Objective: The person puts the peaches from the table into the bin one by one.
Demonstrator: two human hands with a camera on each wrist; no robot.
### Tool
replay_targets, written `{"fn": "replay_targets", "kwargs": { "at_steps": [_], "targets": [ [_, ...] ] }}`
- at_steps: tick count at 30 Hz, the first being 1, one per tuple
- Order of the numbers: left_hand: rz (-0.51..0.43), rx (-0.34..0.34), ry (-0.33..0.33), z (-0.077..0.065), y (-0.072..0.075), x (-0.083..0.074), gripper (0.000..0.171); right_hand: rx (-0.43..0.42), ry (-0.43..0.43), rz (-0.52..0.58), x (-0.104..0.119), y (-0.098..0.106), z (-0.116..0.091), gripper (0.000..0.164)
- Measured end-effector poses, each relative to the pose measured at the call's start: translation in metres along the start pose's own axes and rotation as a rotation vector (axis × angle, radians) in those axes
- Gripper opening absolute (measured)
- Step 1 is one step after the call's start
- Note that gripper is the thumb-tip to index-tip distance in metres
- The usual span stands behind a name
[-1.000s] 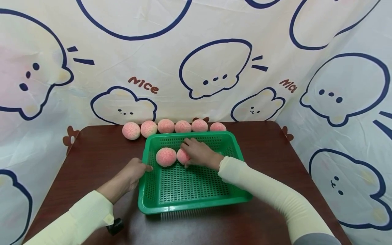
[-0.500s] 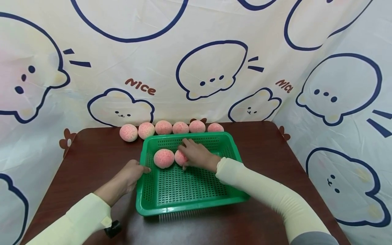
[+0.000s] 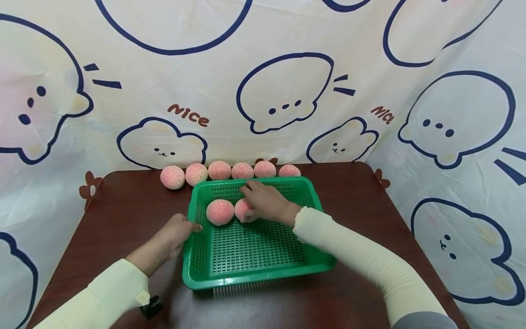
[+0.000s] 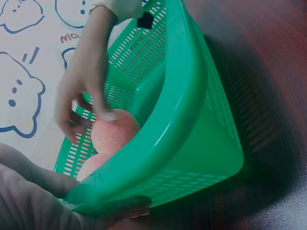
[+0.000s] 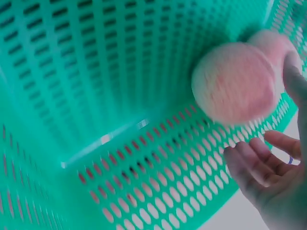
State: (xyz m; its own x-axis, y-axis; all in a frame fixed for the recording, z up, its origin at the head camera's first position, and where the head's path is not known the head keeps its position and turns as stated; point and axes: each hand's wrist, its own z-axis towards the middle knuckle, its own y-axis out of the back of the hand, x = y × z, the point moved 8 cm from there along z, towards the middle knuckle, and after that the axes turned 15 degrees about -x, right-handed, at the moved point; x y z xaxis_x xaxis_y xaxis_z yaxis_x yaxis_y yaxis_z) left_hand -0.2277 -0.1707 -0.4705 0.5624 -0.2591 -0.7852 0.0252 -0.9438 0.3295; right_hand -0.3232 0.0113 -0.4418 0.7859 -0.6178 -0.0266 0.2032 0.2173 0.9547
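Note:
A green plastic basket point(image 3: 263, 278) stands on the table with two pink peaches inside, side by side near its back left. My left hand point(image 3: 176, 234) grips the basket's left rim, thumb over the edge and fingers underneath, as the left wrist view shows. Inside the basket, my right hand point(image 3: 268, 202) is at the right-hand peach point(image 3: 241, 210), which it partly hides in the head view. In the right wrist view its fingers point(image 5: 247, 165) are loosely bent and apart from that peach point(image 5: 232, 84). The other peach point(image 3: 219, 212) sits just left of it.
Several more peaches point(image 3: 219, 170) form a row along the back edge of the brown table point(image 3: 135, 214), behind the basket. A cartoon-printed cloth point(image 3: 283, 27) encloses the table at the back and sides.
My right hand has loosened from the right-hand peach and shifted slightly, so more of it shows. The peaches stay put in the basket. My left hand keeps its hold on the rim.

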Motion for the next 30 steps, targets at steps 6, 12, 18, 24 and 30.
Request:
{"fn": "replay_targets", "kwargs": {
  "at_steps": [6,12,18,24,30],
  "targets": [
    [0.003,-0.006,-0.007,0.0,0.0,-0.001,0.048,-0.08,-0.144,0.069,-0.037,0.034,0.013,0.058],
    [-0.002,-0.008,-0.006,-0.001,0.0,0.0,0.048,-0.066,-0.366,0.084,-0.089,0.05,0.017,0.056],
    [-0.008,-0.003,-0.008,-0.001,0.0,0.0,0.048,-0.025,-0.526,0.078,-0.134,0.047,0.014,0.058],
    [-0.008,0.0,-0.008,-0.002,0.0,0.0,0.048,-0.002,-0.593,0.066,-0.161,0.041,0.007,0.061],
    [-0.013,-0.001,-0.008,-0.002,0.001,0.0,0.047,0.05,-0.66,0.133,-0.175,0.03,-0.001,0.062]
  ]
}}
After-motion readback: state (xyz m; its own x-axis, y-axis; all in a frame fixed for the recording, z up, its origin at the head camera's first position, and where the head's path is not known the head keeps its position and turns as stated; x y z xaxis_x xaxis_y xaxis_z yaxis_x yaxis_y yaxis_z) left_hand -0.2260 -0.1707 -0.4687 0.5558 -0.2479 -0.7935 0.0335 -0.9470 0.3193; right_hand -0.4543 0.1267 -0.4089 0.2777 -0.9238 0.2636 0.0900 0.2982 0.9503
